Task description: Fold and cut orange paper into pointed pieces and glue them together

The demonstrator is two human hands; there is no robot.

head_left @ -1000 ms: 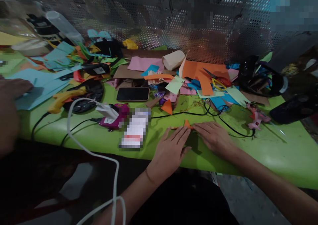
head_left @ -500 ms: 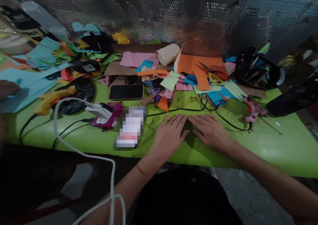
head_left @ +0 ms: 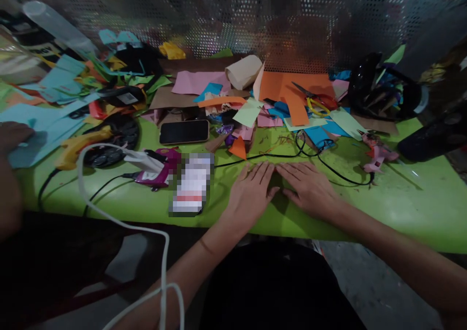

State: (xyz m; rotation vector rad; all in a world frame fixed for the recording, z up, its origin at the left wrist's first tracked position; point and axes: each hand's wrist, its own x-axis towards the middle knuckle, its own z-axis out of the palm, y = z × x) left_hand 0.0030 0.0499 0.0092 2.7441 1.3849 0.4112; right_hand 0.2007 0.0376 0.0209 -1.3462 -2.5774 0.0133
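My left hand (head_left: pixel 251 192) lies flat on the green table (head_left: pixel 401 208), fingers stretched out and together. My right hand (head_left: pixel 309 188) lies flat beside it, fingers pointing left toward the left fingertips. Both palms press down on the table near its front edge; whatever is under them is hidden. A small orange paper triangle (head_left: pixel 239 148) stands just beyond my left fingers. A black cable (head_left: pixel 328 172) loops past my right hand.
Coloured paper scraps cover the back of the table, with an orange sheet (head_left: pixel 292 89), scissors (head_left: pixel 313 101), a dark phone (head_left: pixel 184 131), a yellow glue gun (head_left: pixel 82 143), a pink glue gun (head_left: pixel 377 154) and a white cable (head_left: pixel 120 223). Another person's hand (head_left: pixel 12 135) rests at far left.
An orange paper tip showed between my fingertips a second ago; now my flat hands cover it. The view has shifted slightly downward and left.
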